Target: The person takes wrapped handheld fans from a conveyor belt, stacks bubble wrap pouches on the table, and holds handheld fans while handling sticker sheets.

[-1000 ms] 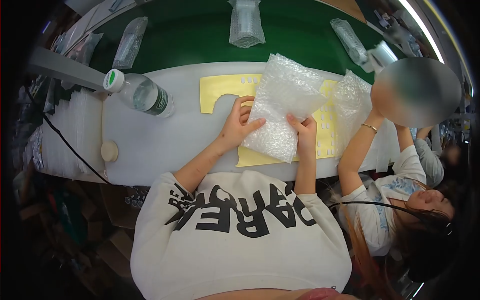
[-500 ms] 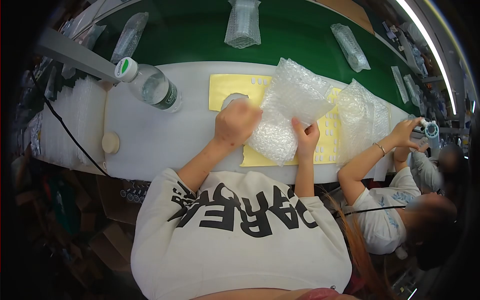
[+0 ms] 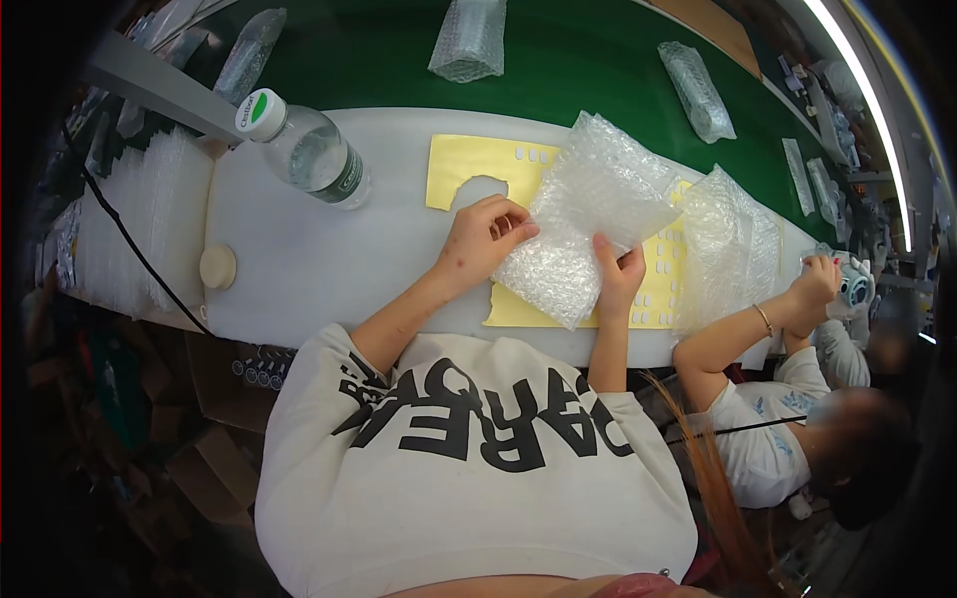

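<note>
A clear bubble wrap bag (image 3: 588, 199) lies tilted between my hands, above a yellow sheet with rows of small white labels (image 3: 454, 159). At the bag's left edge, my left hand (image 3: 490, 237) has its thumb and fingers pinched together on the plastic. My right hand (image 3: 620, 274) grips the lower right side, thumb on top and fingers partly hidden behind. Other bubble wrap bags (image 3: 720, 249) lie on the sheet's right part.
A water bottle (image 3: 317, 159) and a round cream disc (image 3: 217, 267) stand on the white table (image 3: 289, 284). Wrapped items (image 3: 696, 92) rest on the green surface (image 3: 588, 60) behind. At right, a co-worker's hand (image 3: 817, 289) holds a small device (image 3: 855, 286).
My left hand has come off the bag's edge and back to it, now pinched. The co-worker's hands have moved lower at the right. The wrapped item at top centre has shifted left.
</note>
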Demonstrator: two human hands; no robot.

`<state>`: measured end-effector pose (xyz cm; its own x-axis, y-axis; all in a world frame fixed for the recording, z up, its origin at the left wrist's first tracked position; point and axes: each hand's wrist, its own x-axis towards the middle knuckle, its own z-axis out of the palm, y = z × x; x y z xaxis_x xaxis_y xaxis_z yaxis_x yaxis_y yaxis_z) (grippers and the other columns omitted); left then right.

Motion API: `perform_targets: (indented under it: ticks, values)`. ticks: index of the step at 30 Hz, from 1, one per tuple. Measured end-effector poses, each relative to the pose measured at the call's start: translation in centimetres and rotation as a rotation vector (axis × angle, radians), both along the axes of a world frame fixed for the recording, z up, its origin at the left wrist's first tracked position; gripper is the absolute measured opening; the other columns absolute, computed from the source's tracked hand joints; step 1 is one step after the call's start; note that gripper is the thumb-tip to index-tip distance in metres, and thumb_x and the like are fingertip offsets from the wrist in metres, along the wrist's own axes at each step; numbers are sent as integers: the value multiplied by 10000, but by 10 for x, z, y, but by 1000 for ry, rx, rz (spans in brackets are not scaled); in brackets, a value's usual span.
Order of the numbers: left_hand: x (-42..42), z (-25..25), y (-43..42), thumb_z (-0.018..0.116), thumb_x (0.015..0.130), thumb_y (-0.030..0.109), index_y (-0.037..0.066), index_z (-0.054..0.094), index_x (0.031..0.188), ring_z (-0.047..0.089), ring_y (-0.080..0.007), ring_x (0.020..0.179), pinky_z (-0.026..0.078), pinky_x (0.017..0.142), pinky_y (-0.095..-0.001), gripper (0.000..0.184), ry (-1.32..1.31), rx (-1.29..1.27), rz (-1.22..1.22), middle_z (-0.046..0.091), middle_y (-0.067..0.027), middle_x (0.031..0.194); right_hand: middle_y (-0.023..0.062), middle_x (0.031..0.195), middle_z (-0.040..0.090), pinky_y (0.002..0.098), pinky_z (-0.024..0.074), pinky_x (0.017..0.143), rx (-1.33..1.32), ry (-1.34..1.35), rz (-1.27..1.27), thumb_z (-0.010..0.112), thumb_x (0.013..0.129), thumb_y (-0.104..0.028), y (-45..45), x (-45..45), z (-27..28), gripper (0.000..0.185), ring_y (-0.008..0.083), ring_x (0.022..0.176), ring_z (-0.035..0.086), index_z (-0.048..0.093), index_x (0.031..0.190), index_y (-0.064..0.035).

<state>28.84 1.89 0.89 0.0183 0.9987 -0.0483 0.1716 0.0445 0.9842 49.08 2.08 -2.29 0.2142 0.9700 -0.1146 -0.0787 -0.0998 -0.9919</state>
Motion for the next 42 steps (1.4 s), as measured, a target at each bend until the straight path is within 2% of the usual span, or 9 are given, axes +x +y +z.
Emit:
perform_targets:
  ticks: [10,14,20,24,29,35,42]
  values:
    - [10,-1,-4,626,769,93,43,578,711,441,-137,559,371,536,-235,90,293,273,-1,522,-8,668,133,909,624,227,455,690,14,-80,45,648,745,-32,1,2,0,313,152,761,571,538,1030,35]
    - [13,-12,2,627,762,97,51,560,682,434,-147,549,366,520,-251,114,423,570,5,498,-9,643,134,907,624,229,455,691,59,-96,99,641,739,-24,4,2,-2,317,152,762,570,538,1033,30]
    - [14,-19,-7,641,747,55,43,565,696,405,-121,558,354,526,-224,92,481,482,-71,494,3,655,133,922,622,229,453,694,79,-116,151,630,741,-23,1,-2,6,328,154,769,568,531,1049,30]
    - [11,-8,-4,615,771,90,52,553,679,424,-135,556,365,509,-254,117,305,291,-21,505,-2,663,126,918,618,228,451,689,41,-12,91,623,743,-22,6,2,3,319,151,756,563,524,1042,27]
    - [11,1,-2,598,775,67,47,559,703,423,-132,559,366,521,-250,84,214,189,23,518,-8,678,121,907,613,222,449,680,21,-10,51,624,745,-25,5,1,5,300,144,744,556,521,1022,23]
    - [11,-4,-2,587,767,52,48,565,727,433,-142,571,377,544,-251,46,131,188,-29,533,-15,690,112,884,612,215,448,668,57,-68,63,621,749,-25,8,1,2,277,134,729,552,521,1004,19]
    - [12,-7,-7,582,749,43,57,563,730,444,-165,635,393,585,-256,31,251,301,-89,549,-17,704,109,876,618,217,450,662,15,-84,82,633,740,-26,3,-1,3,294,134,721,555,523,1010,18]
